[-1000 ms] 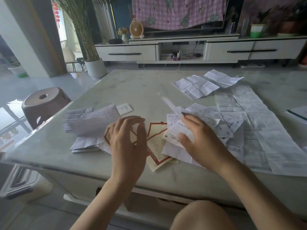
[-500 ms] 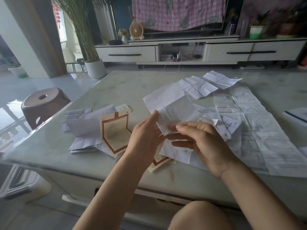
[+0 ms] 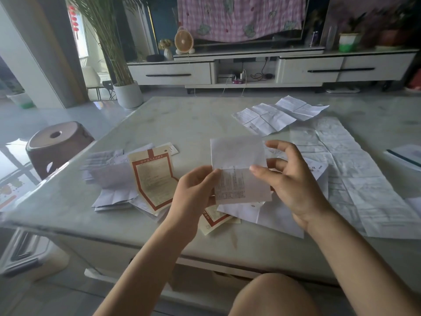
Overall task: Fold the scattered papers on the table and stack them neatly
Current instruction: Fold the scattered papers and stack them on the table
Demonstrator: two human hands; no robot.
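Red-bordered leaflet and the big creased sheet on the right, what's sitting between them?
In the head view: the left hand and right hand holding a half-folded white paper, above a heap of small papers.

A brown round stool point(image 3: 57, 144) stands on the pale floor at left, near a white planter point(image 3: 128, 94) of tall grass, while a low white cabinet point(image 3: 177, 74) beyond carries a small round fan point(image 3: 184, 41), a vase point(image 3: 168, 52) and a green-and-white pot point(image 3: 347, 42) beneath a pink checked cloth point(image 3: 239, 17).

paper point(image 3: 239, 169) lifted off pile, folded over
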